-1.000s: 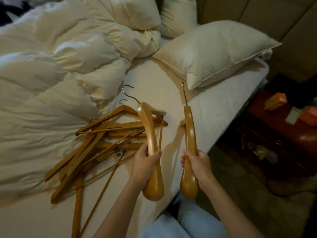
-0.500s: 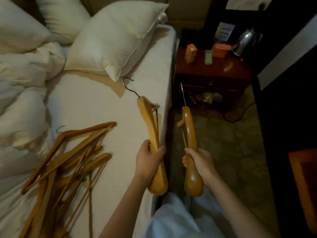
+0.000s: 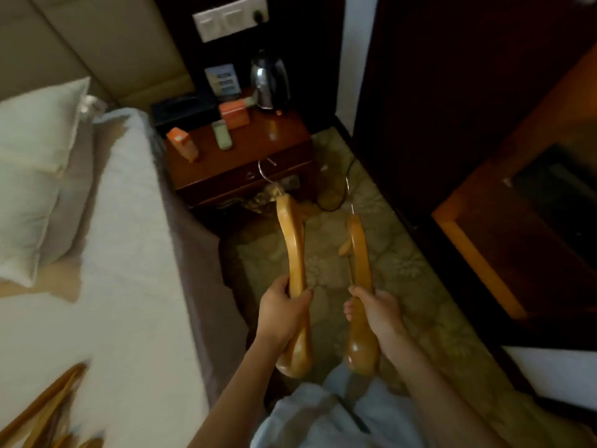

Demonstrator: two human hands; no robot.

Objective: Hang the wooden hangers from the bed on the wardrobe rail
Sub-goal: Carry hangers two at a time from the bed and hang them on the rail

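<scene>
Here, at eight o'clock in the view, a few wooden hangers lie on the bed, blurred, with pillows up at ten o'clock. At twelve o'clock a nightstand carries a kettle, two orange boxes and a small green item; its drawer is closed, so what it holds cannot be told. Just below centre, the left hand has its fingers curled tight around one hanger, hook pointing toward twelve o'clock. Beside it, apart, the right hand wraps its fingers around a second hanger, likewise pointing away. Both forearms reach forward over patterned carpet.
</scene>
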